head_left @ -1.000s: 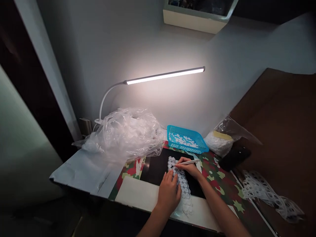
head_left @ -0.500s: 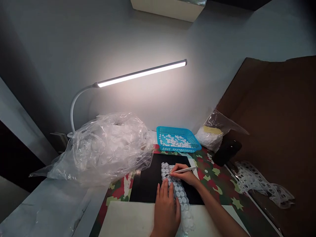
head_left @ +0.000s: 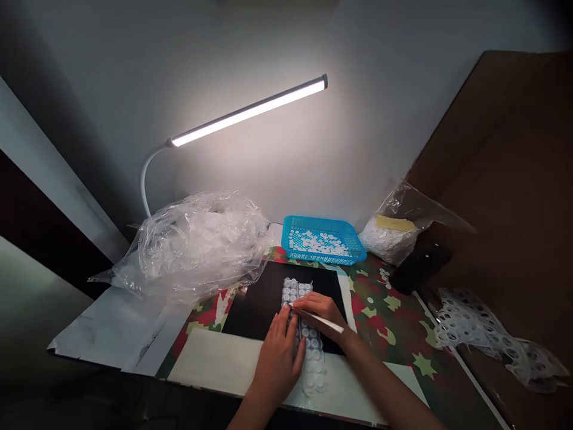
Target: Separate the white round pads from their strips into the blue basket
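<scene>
A long sheet of whitish, translucent round pieces in rows [head_left: 316, 360] lies lengthwise in front of me, partly on a black mat [head_left: 256, 301]. My left hand [head_left: 278, 353] rests on the sheet's left side with fingers stretched out, pressing it down. A slim white pen-like tool [head_left: 330, 325] is pinched in my right hand [head_left: 323, 310]. Its tip meets the sheet close to my left fingertips; whether it is a pen or tweezers is unclear. My hands cover the middle of the sheet.
Behind the mat stands a blue basket [head_left: 360, 255] with many small white discs. A large clear plastic bag [head_left: 201, 245] fills the back left under a lit lamp [head_left: 250, 112]. At right are a smaller bag [head_left: 389, 242], a black object [head_left: 421, 269] and perforated white sheets [head_left: 487, 334].
The view has tilted down, so the scene sits differently in frame. The tool's rear end has swung lower and points toward me, while both hands stay at the sheet.
</scene>
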Motion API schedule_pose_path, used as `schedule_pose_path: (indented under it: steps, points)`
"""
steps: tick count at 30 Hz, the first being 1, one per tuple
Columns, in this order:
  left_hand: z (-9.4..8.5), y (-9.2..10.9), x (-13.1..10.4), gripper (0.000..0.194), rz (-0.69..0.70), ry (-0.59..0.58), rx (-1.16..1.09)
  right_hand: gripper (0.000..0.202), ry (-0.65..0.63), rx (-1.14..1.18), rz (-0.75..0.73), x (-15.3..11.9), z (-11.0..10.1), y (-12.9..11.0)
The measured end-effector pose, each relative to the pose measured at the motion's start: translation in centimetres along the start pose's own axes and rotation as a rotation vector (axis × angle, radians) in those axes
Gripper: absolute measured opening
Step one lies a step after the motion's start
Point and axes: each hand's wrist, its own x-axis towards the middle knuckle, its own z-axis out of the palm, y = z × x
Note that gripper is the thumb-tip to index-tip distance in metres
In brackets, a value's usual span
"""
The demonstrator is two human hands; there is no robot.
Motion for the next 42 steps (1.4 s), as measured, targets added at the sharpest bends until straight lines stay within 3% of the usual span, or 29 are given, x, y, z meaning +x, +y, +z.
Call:
schedule_pose_path:
  steps: [8, 14, 22, 32, 42]
  points:
    - [-0.3, 0.1, 0.2, 0.048, 0.008, -0.013, 0.004, 0.024, 0.061, -0.213, -0.134, 0.7, 0.8, 1.0]
    - [-0.5, 0.3, 0.2, 0.045, 0.000, -0.032, 0.002, 0.019, 0.145, -0.208, -0.059, 1.5, 0.7, 1.3]
    - [-0.9, 0.3, 0.2, 0.047, 0.004, -0.050, -0.014, 0.017, 0.226, -0.035, 0.134, -0.5, -0.8, -1.0]
    - [-1.0, 0.0, 0.4, 0.047, 0.025, -0.051, -0.014, 0.021, 0.168, 0.029, 0.138, -0.9, -0.5, -0.2]
    - [-1.2, 0.1, 0.7, 0.044, 0.033, -0.048, -0.001, 0.026, 0.032, -0.083, -0.022, -1.1, -0.7, -0.4]
